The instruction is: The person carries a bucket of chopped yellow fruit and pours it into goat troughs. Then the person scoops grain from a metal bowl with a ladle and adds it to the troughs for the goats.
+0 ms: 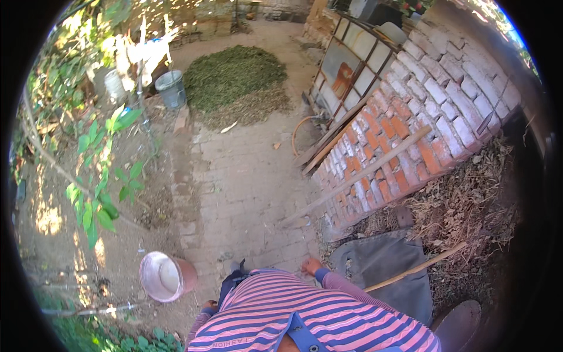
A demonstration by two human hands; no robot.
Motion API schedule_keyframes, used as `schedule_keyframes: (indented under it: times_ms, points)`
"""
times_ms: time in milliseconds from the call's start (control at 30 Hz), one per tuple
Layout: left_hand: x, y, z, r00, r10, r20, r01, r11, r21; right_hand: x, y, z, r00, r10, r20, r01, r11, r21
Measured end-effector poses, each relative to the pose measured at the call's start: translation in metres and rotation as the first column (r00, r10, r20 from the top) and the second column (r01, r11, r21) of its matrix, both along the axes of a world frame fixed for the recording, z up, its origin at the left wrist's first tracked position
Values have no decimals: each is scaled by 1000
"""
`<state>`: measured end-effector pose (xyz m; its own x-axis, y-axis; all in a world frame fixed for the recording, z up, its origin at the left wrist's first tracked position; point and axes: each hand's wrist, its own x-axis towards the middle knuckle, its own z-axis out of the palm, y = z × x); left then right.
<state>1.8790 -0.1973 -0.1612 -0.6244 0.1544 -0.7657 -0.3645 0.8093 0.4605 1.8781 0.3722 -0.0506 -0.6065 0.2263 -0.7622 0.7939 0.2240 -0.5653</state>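
Observation:
My right hand hangs beside my body with its fingers loosely bent; nothing can be made out in it. At my other side, my left hand shows only in part by the hem of my striped shirt, and whether it holds anything cannot be seen. A reddish plastic bucket stands on the soil to the left, its inside pale. Right of my right hand lies a dark grey sheet, crossed by a wooden pole. Farther ahead, a heap of chopped green plant matter lies on the brick path.
A brick wall stands at the right with a wooden pole against it. Beyond are a rusty metal frame with panes and an orange hose. Dry leaves lie near the wall. A grey bucket and leafy plants are at left.

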Motion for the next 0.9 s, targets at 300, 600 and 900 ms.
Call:
schedule_keyframes:
  times_ms: [300, 600, 900]
  points:
    - [-224, 41, 30, 931, 189, -311, -193, 981, 18, -38, 12, -11, 938, 304, 165, -344, 872, 348]
    - [-108, 58, 70, 943, 331, -26, -332, 938, -98, -249, 65, 1, 982, -40, 183, 82, 970, -228]
    - [-273, 106, 61, 983, 185, 2, -185, 979, -88, -475, 70, 90, 960, 161, -231, -173, 985, -31]
